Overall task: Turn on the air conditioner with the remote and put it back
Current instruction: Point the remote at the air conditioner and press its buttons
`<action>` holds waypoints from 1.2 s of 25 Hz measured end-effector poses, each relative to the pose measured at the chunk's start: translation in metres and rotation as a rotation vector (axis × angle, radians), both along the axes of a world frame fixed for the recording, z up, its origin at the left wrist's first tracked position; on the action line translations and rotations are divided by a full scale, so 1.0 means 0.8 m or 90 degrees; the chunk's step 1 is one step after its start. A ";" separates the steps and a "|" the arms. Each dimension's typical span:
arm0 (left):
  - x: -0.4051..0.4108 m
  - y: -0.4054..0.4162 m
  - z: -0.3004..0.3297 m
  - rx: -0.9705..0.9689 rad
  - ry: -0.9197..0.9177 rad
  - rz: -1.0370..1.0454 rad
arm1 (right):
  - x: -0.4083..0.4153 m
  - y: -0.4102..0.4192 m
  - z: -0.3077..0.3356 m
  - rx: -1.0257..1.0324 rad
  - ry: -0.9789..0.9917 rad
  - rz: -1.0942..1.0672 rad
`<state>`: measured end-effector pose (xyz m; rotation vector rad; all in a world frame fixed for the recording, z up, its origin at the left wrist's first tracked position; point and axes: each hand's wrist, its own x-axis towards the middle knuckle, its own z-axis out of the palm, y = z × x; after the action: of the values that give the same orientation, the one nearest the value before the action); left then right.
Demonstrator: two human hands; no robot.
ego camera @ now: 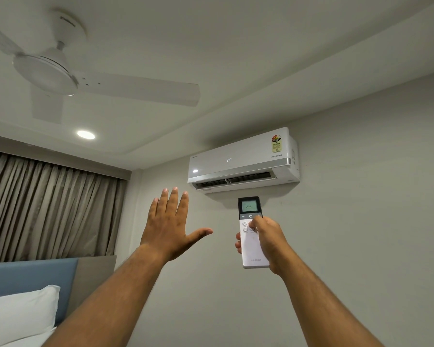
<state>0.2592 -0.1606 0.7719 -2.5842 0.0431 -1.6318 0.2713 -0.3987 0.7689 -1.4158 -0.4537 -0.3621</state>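
Right hand (pixel 267 236) clamps slim glossy white remote (pixel 251 236); left hand (pixel 169 229) splayed flat, empty; boxy air conditioner (pixel 243 160) above, bare wall between.

Ceiling fan (pixel 45 71), curtains (pixel 48 209), pillow (pixel 20 314).

Two hands – left hand (pixel 169 227), right hand (pixel 267 240); one remote (pixel 251 249); one air conditioner (pixel 243 159).

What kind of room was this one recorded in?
Most likely a bedroom, perhaps in a hotel: a white pillow against a blue padded headboard, long pleated curtains, and a wall-mounted air conditioner showing 24.
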 end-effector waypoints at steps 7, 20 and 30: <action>0.001 -0.001 -0.001 0.000 -0.002 -0.003 | 0.007 0.004 -0.004 0.003 -0.001 -0.003; 0.009 0.012 -0.009 0.003 0.014 0.009 | 0.013 0.011 -0.008 -0.006 0.024 0.012; 0.007 0.028 -0.034 -0.286 0.029 -0.200 | 0.017 0.053 -0.032 0.001 0.072 0.078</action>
<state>0.2646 -0.1383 0.7443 -3.0813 0.1005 -1.8666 0.2850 -0.3560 0.7429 -1.3923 -0.4453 -0.1830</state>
